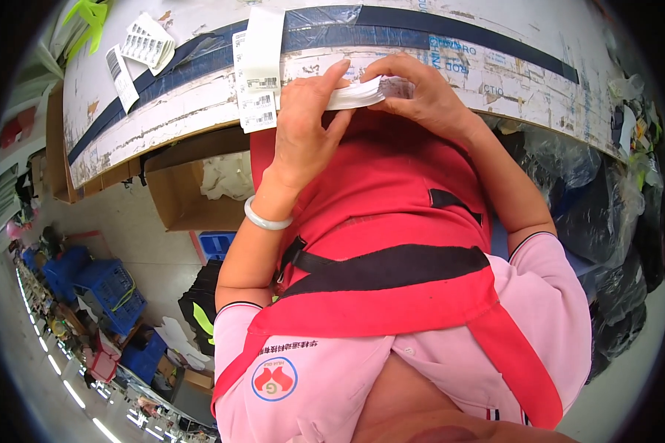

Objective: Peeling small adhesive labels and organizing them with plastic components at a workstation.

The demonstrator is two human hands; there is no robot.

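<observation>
Both my hands are at the near edge of the worktable, with a thin stack of white paper labels (358, 95) between them. My left hand (303, 122) is closed on the stack's left end, thumb above and fingers below. The stack's fanned right end is pinched between the thumb and fingers of my right hand (425, 96). Just left of my left hand, white strips of printed labels (262, 55) lie on the table and hang slightly over its edge. The printing on the held stack cannot be made out.
The worn white table (524, 92) has dark tape bands (495, 48) across it. More label sheets (149, 43) lie at its far left. Below stand an open cardboard box (174, 192) with white material inside and blue crates (111, 292). Clear and black plastic bags (595, 199) crowd the right side.
</observation>
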